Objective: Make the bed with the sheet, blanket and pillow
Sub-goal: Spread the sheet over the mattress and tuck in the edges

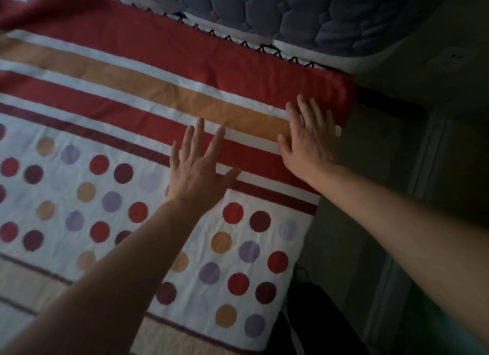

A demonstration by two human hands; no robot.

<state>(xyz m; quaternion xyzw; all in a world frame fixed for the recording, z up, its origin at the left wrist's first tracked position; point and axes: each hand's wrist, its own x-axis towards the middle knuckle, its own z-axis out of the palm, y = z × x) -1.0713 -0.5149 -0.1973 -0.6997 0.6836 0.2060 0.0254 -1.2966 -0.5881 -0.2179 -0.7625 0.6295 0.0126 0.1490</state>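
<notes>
Progress: early, I'd say. One patterned sheet (132,95) is spread over the mattress (291,10) and looks to be getting smoothed flat. Whether this cloth is the sheet or the blanket I cannot tell for sure.
Left to do: a strip of grey quilted mattress lies bare beyond the cloth's far edge, so it likely needs pulling over or tucking. No second layer and no pillow are in view.
Where the sheet lies: flat on the bed top, with its right edge running along the side of the bed, next to the dark floor (397,169).
How the sheet looks: a broad red band at the far edge, then white, tan and red stripes, then a white field of red, maroon, tan and lilac dots. Mostly flat, with faint creases.
Left hand (197,166): flat, fingers spread, palm down on the stripes, holding nothing.
Right hand (309,140): flat and spread too, pressing near the far right corner, gripping nothing.
</notes>
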